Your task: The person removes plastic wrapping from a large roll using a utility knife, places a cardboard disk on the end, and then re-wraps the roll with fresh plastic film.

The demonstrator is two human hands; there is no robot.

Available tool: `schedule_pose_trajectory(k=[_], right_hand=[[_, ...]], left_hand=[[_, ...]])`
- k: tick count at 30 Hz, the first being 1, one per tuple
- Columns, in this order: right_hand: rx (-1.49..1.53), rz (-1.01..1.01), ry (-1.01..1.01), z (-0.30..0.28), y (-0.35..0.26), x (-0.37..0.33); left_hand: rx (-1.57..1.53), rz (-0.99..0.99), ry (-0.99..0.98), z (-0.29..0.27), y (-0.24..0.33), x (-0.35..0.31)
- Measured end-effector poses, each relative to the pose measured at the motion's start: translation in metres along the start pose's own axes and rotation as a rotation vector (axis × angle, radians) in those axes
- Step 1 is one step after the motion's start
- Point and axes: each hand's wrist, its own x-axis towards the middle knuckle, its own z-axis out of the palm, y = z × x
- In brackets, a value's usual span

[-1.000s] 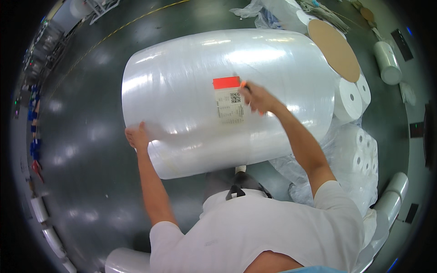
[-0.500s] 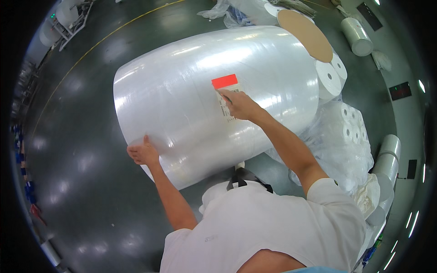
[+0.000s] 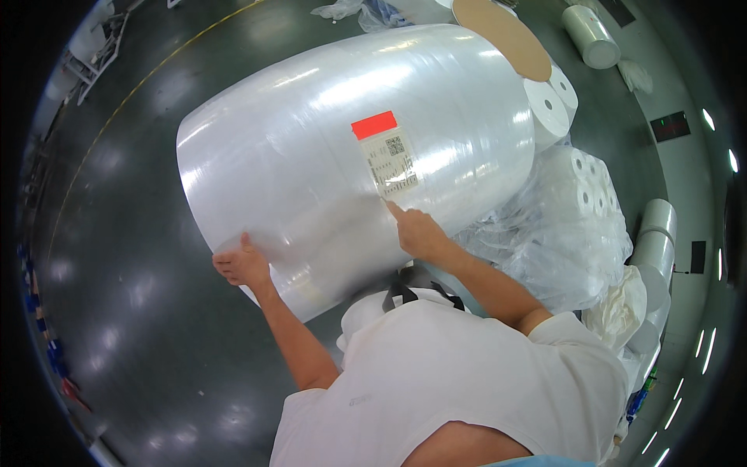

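A large roll of shiny clear plastic film (image 3: 296, 148) lies in front of me, tilted slightly up to the right. On its upper side is a printed paper label (image 3: 391, 162) with a red strip (image 3: 374, 125) along its far edge. My left hand (image 3: 243, 266) rests on the near left edge of the roll, thumb raised and fingers stretched out. Just below the label, my right hand (image 3: 422, 235) touches the film with its index finger extended and the other fingers curled. A small tip shows at that fingertip; what the hand holds is too small to name.
At right stand wrapped white rolls (image 3: 595, 191) beside crumpled clear film (image 3: 537, 249). A brown round cardboard disc (image 3: 502, 35) leans at the far end, above white rolls (image 3: 547, 113). More rolls (image 3: 654, 249) line the right wall. A yellow line (image 3: 140, 86) crosses the dark floor.
My right hand has moved from over the label toward me, down to just below it, uncovering the label. My left hand stays on the roll's edge. The view has shifted slightly.
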Motion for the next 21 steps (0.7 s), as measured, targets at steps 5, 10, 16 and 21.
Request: schedule_pose_trajectory(k=[5, 10, 16, 21], right_hand=[[0.023, -0.047, -0.050, 0.005, 0.016, -0.011], [-0.103, -0.222, -0.031, -0.069, 0.035, 0.034], [-0.447, -0.553, 0.031, -0.135, 0.033, 0.118], [-0.578, -0.584, -0.112, -0.145, 0.016, 0.152]], left_hand=[[0.090, 0.032, 0.037, 0.005, -0.009, 0.006], [0.074, 0.062, 0.090, 0.011, -0.016, 0.007], [0.074, 0.055, 0.104, 0.014, -0.012, 0.013], [0.055, 0.011, 0.058, 0.009, -0.010, 0.013]])
